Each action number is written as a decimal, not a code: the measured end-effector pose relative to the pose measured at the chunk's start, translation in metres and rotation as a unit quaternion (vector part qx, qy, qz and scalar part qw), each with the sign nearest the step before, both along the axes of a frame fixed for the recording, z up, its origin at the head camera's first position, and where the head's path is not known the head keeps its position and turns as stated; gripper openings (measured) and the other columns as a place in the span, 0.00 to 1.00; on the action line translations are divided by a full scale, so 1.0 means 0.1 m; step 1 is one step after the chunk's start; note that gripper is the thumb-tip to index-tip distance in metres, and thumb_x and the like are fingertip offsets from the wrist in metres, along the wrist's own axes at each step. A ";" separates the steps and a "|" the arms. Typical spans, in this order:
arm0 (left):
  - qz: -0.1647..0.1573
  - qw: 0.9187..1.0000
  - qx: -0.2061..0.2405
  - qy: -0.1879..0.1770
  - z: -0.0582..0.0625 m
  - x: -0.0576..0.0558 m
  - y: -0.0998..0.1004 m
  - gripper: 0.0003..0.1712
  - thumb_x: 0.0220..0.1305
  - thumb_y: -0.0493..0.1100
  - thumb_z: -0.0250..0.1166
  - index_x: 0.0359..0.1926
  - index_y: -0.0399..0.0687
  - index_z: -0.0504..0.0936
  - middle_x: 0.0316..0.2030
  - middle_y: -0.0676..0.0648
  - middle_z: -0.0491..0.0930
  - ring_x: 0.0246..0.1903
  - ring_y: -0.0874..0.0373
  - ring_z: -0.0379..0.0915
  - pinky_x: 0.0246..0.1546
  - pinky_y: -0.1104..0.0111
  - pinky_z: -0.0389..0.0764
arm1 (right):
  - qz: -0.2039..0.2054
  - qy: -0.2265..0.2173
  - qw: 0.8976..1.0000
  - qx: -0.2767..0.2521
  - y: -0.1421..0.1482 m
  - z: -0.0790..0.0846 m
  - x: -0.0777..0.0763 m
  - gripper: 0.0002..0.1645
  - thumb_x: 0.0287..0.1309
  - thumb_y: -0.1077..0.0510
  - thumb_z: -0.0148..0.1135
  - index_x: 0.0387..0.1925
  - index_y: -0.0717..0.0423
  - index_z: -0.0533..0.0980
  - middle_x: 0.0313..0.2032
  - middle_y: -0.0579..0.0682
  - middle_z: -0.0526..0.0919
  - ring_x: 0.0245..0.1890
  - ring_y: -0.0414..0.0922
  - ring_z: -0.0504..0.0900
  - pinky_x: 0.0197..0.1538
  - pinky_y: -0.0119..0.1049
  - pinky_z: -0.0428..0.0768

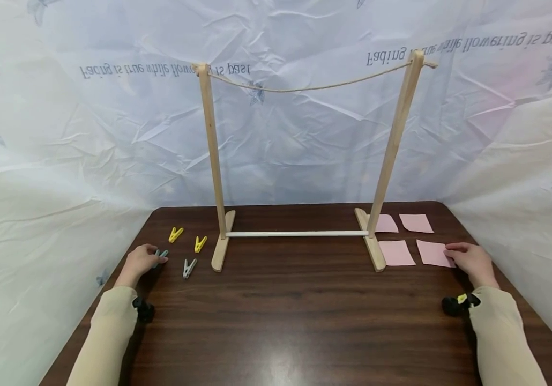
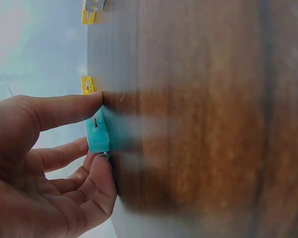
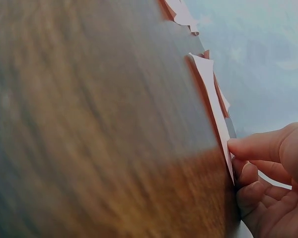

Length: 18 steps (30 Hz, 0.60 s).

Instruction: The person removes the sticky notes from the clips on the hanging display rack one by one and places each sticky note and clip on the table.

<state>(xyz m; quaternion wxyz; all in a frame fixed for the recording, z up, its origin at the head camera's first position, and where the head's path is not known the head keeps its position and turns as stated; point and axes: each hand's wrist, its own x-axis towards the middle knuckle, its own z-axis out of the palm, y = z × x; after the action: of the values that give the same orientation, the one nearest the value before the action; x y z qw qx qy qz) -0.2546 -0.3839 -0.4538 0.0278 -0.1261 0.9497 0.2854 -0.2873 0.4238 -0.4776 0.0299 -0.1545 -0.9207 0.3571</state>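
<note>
My left hand point(image 1: 140, 262) is at the left side of the table, with a teal clothespin point(image 1: 160, 257) between thumb and fingers. The left wrist view shows that clothespin point(image 2: 98, 133) close up, the thumb on one side and the fingertips on the other. Two yellow clothespins point(image 1: 176, 234) and a grey one point(image 1: 189, 268) lie nearby. On the right, my right hand point(image 1: 472, 261) pinches the right edge of a pink paper square point(image 1: 432, 253). In the right wrist view the paper point(image 3: 211, 94) appears nearly edge-on; the fingers behind it are partly hidden.
A wooden frame stands mid-table, with a left post point(image 1: 213, 155), a right post point(image 1: 394, 147) and a white bar point(image 1: 297, 234) low between them. A slack rope point(image 1: 300, 89) spans their tops. More pink squares point(image 1: 396, 253) lie by its right foot. Patterned sheeting point(image 1: 295, 150) surrounds the table.
</note>
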 end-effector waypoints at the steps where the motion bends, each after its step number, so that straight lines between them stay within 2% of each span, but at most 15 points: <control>1: 0.000 1.000 0.001 0.001 0.00 0.00 0.00 0.37 0.66 0.44 0.67 0.63 0.17 0.66 0.55 0.20 0.71 0.50 0.29 0.72 0.48 0.42 0.77 | -0.001 -0.002 1.000 -0.002 0.00 0.01 0.01 0.28 0.70 0.53 0.56 0.56 0.77 0.73 0.55 0.76 0.73 0.49 0.66 0.73 0.38 0.39 0.67; 10: 0.009 1.000 0.007 -0.003 -0.02 -0.01 0.00 0.38 0.66 0.45 0.67 0.64 0.19 0.65 0.56 0.20 0.71 0.49 0.30 0.73 0.48 0.43 0.77 | 0.006 -0.002 1.000 -0.018 0.05 0.03 0.04 0.30 0.71 0.50 0.55 0.56 0.76 0.73 0.42 0.65 0.80 0.38 0.53 0.74 0.34 0.37 0.71; 13: 0.005 1.000 0.011 -0.004 -0.01 -0.01 -0.03 0.39 0.66 0.46 0.67 0.65 0.19 0.66 0.56 0.20 0.71 0.49 0.30 0.73 0.46 0.44 0.78 | 0.013 0.004 1.000 -0.021 0.05 0.04 0.04 0.32 0.71 0.48 0.54 0.56 0.76 0.73 0.43 0.65 0.80 0.37 0.52 0.74 0.33 0.35 0.72; 18: -0.011 0.999 0.051 -0.013 0.07 0.03 -0.11 0.42 0.68 0.46 0.65 0.69 0.20 0.59 0.59 0.19 0.67 0.50 0.30 0.74 0.47 0.47 0.81 | 0.023 0.011 0.999 -0.040 0.06 0.06 0.06 0.32 0.75 0.50 0.48 0.60 0.77 0.70 0.47 0.69 0.78 0.34 0.45 0.76 0.30 0.33 0.76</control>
<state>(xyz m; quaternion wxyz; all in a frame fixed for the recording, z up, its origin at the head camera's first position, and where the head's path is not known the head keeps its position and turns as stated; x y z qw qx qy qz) -0.2517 -0.3952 -0.4465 0.0499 -0.1176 0.9348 0.3313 -0.2812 0.4300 -0.4713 0.0255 -0.1300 -0.9087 0.3957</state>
